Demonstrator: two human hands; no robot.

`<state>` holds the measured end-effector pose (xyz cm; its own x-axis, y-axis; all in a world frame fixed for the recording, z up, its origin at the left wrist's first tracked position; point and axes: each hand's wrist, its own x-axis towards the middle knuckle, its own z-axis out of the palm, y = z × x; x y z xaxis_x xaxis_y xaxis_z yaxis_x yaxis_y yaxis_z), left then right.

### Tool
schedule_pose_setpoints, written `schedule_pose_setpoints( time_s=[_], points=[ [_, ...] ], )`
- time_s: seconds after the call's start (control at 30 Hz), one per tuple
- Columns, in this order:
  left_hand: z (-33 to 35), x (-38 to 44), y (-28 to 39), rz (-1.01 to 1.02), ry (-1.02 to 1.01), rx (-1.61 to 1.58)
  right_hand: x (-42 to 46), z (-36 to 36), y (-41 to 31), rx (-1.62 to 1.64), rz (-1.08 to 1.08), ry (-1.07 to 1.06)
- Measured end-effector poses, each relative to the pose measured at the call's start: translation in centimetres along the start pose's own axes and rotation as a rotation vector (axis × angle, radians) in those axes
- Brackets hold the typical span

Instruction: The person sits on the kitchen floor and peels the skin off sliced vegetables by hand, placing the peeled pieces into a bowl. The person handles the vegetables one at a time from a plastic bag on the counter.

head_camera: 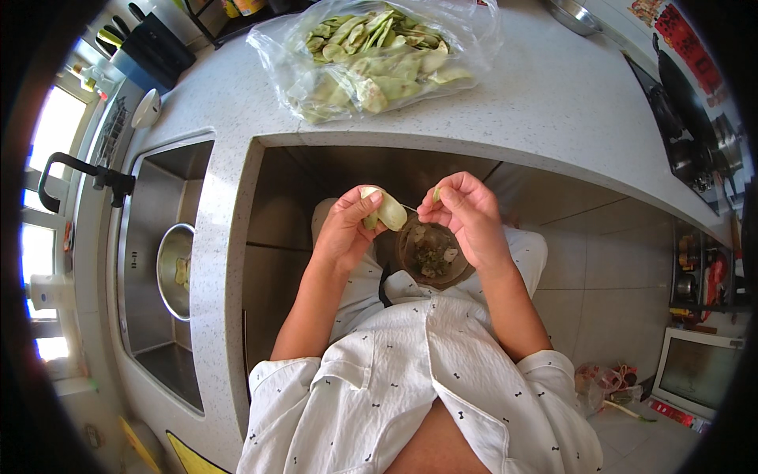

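My left hand (343,228) pinches a pale green flat bean pod (392,212) between thumb and fingers, with another green piece partly hidden behind it. To its right, my right hand (477,216) holds a small green bean tip (436,194) between thumb and forefinger. A thin pale strand (410,208) shows in the gap between the two hands. Below them, between my knees, stands a brownish waste bin (405,252) with green scraps (433,262) inside. On the counter ahead, a clear plastic bag (278,71) lies open, full of flat green beans (397,65).
At left, a steel bowl (167,278) with bean pieces sits in the sink (157,340) under a black faucet (112,181). The counter edge (379,139) runs just beyond my hands. A knife block (157,50) stands far left, a wok (681,95) far right.
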<state>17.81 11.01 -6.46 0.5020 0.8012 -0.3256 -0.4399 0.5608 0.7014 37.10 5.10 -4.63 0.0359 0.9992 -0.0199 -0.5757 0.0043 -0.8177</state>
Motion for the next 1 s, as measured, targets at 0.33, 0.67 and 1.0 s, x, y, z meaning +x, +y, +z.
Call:
schedule_pose_setpoints(
  time_s=[0.33,0.67,1.0],
  points=[
    [-0.3,0.6,0.8,0.053,0.070,-0.093,-0.6,-0.8,0.4,-0.030,0.059,0.002],
    [-1.1,1.2,1.0,0.077,0.155,-0.221,-1.1,-0.9,0.7,-0.087,0.117,0.006],
    [-1.3,1.2,1.1,0.095,0.147,-0.255,-1.1,-1.2,1.0,-0.178,0.189,-0.008]
  ],
)
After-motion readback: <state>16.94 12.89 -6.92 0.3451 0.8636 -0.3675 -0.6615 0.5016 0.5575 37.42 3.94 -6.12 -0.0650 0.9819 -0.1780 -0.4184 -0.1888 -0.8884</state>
